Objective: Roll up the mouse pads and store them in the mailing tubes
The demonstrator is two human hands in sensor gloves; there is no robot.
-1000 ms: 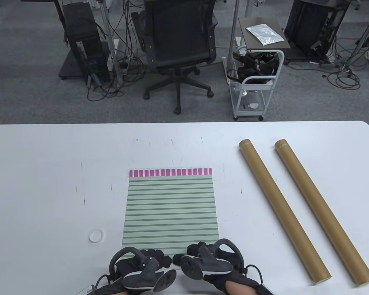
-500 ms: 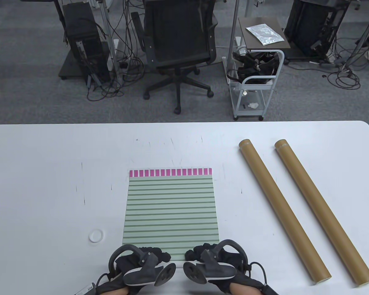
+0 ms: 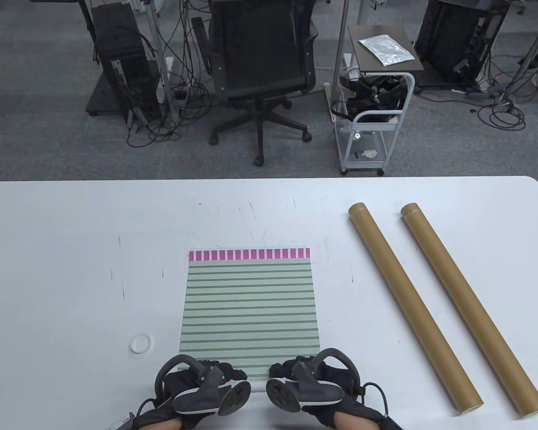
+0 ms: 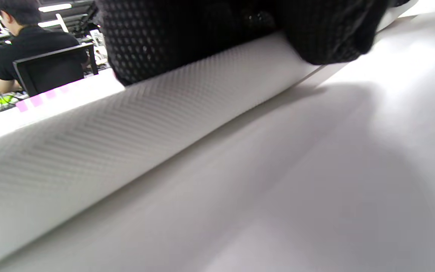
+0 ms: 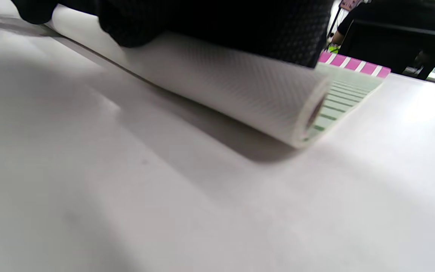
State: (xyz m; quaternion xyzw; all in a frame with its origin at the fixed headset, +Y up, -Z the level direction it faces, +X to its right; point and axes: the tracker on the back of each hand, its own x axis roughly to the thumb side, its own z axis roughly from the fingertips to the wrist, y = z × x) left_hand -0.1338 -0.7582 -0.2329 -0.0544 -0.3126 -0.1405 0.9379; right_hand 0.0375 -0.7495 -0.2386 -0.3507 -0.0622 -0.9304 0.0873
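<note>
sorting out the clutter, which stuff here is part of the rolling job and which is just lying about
In the job: mouse pad, left hand, right hand, near tube, far tube.
Lying about: white cap, office chair, cart.

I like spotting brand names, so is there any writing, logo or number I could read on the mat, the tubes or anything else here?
None can be read.
Striped mouse pad: stripes and pink blocks only, no words.
Two mailing tubes: plain brown.
White tag by the left hand, at the bottom edge of the table view: too small to read.
</note>
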